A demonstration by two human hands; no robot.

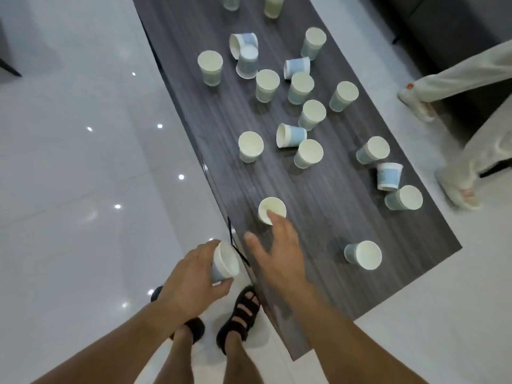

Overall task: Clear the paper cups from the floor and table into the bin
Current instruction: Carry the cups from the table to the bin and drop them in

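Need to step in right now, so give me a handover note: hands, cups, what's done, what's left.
Left hand holds one cup just off the table's near edge.
Right hand is open, fingers at the rim of the nearest cup on the table; not gripped yet.
Other cups: roughly eighteen spread over the table, most upright, a few on their sides. None visible on the floor.
Bin: not in view.
Done: one cup in hand. Left: everything else.

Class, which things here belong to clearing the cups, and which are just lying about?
Job: blue-and-white paper cup in left hand; white-rimmed paper cup by right hand; other paper cups on dark wood-grain table.
Not job: black sandals; bystander's pale trousers.
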